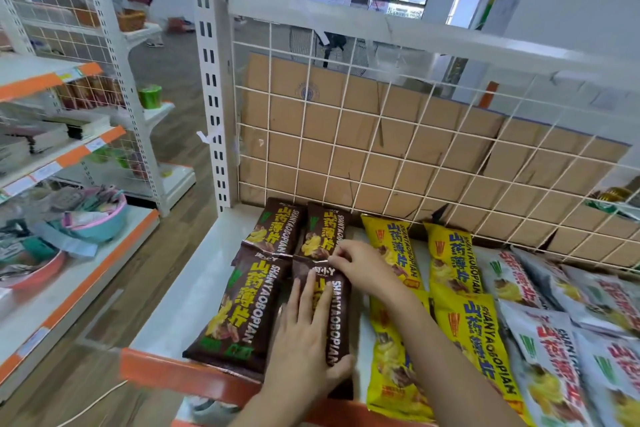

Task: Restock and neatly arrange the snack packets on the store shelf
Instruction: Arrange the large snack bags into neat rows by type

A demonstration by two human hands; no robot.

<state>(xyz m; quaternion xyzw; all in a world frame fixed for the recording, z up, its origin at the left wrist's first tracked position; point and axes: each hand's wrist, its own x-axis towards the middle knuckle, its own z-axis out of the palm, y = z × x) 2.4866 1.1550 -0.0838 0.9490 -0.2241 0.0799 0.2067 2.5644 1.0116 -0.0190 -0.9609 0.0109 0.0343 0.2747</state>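
Seen from the head camera, the left hand (304,340) lies palm down on the front right brown packet (338,319). Its fingers are straight, slightly spread and pointing toward the back of the shelf (194,288), and the thumb rests at the packet's right edge near the front. The hand is flat and wide and presses rather than grips. The right hand (363,267) reaches in from the right with its forearm crossing above the yellow packets (467,333). Its fingers are curled, and the fingertips pinch the crimped top edge of the same packet.

That packet lies flat and lengthwise on the left part of the shelf, its bottom end at the orange front lip. It is one of four brown packets (239,308) set two by two, with its top seam touching the packet behind it. The wrapper is glossy dark brown film with yellow characters, white lettering down the side and a picture of yellow chips.

To the right lie the yellow packets of the same shape in rows, then silver packets (554,357) with red characters, overlapping and tilted. The shelf surface is smooth white metal. Behind it stands a white wire grid (381,149) of square openings, with flat brown cardboard (346,135) behind the wires.
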